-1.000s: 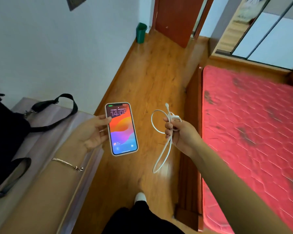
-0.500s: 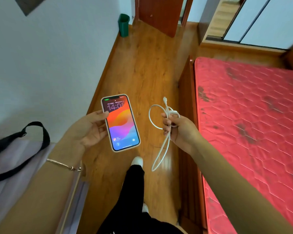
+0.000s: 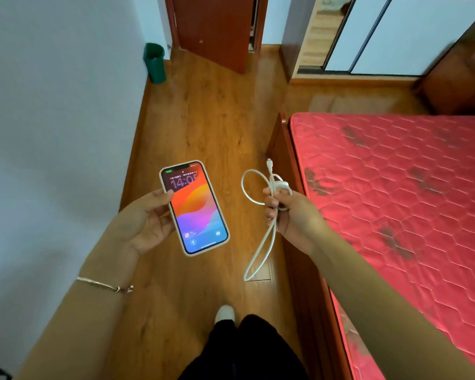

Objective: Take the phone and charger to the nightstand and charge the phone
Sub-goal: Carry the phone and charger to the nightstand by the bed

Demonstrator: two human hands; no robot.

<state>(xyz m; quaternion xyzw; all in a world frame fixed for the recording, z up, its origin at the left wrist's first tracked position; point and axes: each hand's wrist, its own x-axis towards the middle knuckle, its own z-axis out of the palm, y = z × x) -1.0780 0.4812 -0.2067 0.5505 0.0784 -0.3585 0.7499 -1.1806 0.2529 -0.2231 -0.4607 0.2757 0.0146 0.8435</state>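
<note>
Left hand [image 3: 146,223] grips phone [image 3: 194,207], screen lit, face up. Right hand [image 3: 291,215] fisted around coiled white charger cable [image 3: 261,237], one loop dangling below. Both over wood floor [image 3: 209,119]. Red mattress [image 3: 409,193] right of right hand; white wall [image 3: 52,119] left; green bin [image 3: 154,63] and door [image 3: 214,28] ahead.

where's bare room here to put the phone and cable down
The red mattress is bare throughout, beside the right hand holding the cable. The wood floor is open between wall and bed, up to the green bin. Crowded only below the phone, at the person's feet.
</note>
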